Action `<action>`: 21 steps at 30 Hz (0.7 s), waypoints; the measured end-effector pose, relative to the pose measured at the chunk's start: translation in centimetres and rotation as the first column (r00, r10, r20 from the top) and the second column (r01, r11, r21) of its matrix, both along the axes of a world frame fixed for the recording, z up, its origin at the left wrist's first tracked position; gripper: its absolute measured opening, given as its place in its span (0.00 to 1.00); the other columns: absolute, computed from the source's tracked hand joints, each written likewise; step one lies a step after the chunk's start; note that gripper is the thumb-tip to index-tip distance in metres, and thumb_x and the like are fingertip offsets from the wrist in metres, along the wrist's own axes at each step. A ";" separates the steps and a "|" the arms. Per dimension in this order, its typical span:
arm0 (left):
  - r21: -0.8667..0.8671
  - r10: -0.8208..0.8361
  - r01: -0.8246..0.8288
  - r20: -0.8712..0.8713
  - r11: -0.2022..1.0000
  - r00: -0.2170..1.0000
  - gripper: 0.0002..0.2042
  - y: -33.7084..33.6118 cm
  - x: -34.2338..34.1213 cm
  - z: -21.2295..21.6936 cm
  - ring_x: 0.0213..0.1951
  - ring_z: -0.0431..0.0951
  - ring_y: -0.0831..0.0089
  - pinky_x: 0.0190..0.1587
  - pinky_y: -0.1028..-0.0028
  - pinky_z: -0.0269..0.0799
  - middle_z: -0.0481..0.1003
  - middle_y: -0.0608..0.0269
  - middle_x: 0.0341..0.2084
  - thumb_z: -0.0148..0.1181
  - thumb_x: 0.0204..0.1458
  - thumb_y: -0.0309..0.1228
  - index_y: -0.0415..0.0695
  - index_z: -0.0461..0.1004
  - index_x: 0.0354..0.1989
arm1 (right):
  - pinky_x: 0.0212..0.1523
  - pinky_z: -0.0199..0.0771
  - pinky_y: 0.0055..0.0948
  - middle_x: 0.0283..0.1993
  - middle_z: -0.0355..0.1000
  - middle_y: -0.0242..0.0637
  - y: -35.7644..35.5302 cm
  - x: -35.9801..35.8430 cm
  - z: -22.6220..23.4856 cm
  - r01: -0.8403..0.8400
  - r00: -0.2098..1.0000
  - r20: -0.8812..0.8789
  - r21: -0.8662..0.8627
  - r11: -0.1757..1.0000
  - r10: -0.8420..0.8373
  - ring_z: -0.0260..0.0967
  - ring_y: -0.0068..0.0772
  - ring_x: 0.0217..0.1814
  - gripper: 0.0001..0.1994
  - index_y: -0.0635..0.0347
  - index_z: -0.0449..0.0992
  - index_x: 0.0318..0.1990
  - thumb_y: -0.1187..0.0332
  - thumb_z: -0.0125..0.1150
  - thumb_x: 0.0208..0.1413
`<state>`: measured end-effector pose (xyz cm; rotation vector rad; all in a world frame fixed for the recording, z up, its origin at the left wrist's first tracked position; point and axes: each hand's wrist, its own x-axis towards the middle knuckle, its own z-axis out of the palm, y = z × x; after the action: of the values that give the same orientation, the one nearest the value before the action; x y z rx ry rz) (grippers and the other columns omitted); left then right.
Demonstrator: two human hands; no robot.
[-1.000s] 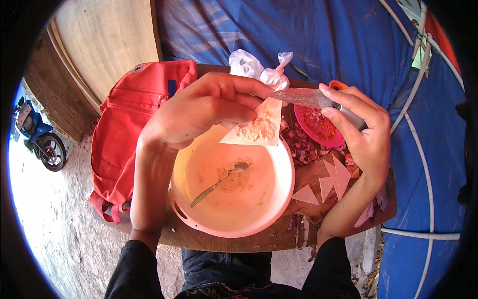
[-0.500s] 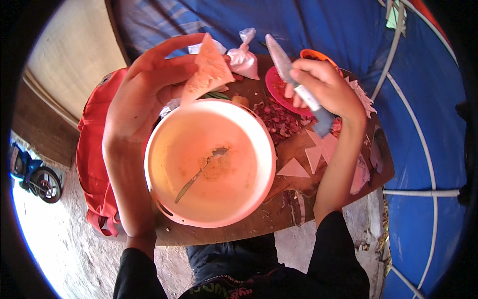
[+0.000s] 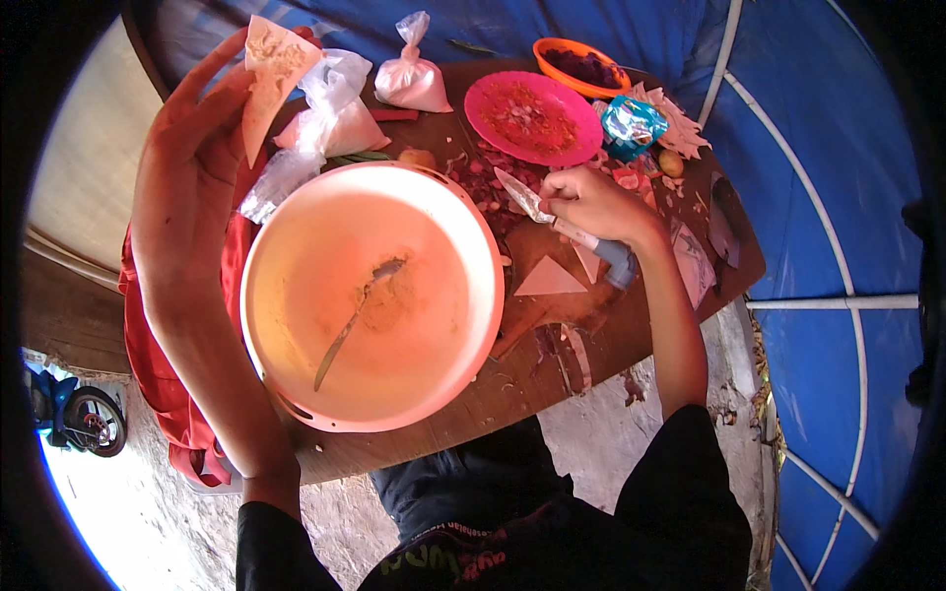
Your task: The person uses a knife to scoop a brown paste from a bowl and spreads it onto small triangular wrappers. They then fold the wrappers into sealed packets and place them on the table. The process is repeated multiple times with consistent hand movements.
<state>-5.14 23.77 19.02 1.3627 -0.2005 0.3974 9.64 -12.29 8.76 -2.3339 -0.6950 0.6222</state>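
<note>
Raised at the far left, my left hand (image 3: 182, 167) grips a thin, pale triangular piece (image 3: 274, 71) with crumbly bits on its face. My right hand (image 3: 596, 205) holds a small knife (image 3: 522, 195) above the table, its blade smeared and pointing up and left. Below the blade lie pale flat triangles (image 3: 550, 279), partly overlapped by the hand and handle. A large whitish basin (image 3: 434, 212) stands between my arms. A metal spoon (image 3: 340, 340) rests in it, beside a little brownish powder at the bottom.
Behind the basin sit knotted plastic bags of white stuff (image 3: 412, 84). A pink plate (image 3: 475, 110) holds reddish bits; an orange bowl (image 3: 544, 61) holds dark purple pieces. A shiny blue packet (image 3: 633, 128) and peelings lie at right. A red bag (image 3: 148, 335) hangs at left.
My left hand has moved left and up with the triangular piece, which is turned more edge-on. My right hand and the knife have come down from the plate toward the pale triangles.
</note>
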 end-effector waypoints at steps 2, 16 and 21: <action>0.010 -0.033 0.033 -0.011 0.999 0.999 0.25 -0.4 0.0 0.0 0.59 0.76 0.63 0.64 0.71 0.72 0.72 0.42 0.59 0.48 0.64 0.25 0.27 0.58 0.68 | 0.34 0.76 0.29 0.33 0.80 0.38 -0.6 -0.5 -1.4 0.050 0.999 -0.006 0.000 0.999 -0.050 0.76 0.23 0.33 0.07 0.67 0.78 0.41 0.73 0.57 0.61; -0.243 -0.079 0.070 -0.026 0.967 0.997 0.26 -4.4 -1.1 0.2 0.48 0.82 0.65 0.54 0.72 0.77 0.78 0.46 0.49 0.53 0.62 0.23 0.29 0.56 0.67 | 0.38 0.77 0.28 0.38 0.79 0.42 10.1 -7.2 10.8 -0.586 0.380 0.908 0.385 0.713 -0.178 0.78 0.33 0.37 0.15 0.67 0.79 0.43 0.84 0.72 0.46; -0.322 -0.106 0.093 -0.024 0.942 0.994 0.25 -5.1 -1.7 0.6 0.54 0.81 0.62 0.56 0.71 0.78 0.74 0.40 0.58 0.49 0.63 0.20 0.27 0.54 0.68 | 0.28 0.72 0.24 0.33 0.74 0.37 12.8 -7.7 12.1 -0.703 0.252 0.952 0.305 0.643 -0.176 0.74 0.28 0.30 0.12 0.64 0.84 0.37 0.83 0.75 0.43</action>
<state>-6.79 18.70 19.58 1.0345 -0.1615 0.3014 1.97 0.47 20.89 -1.5130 -1.6019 -1.0119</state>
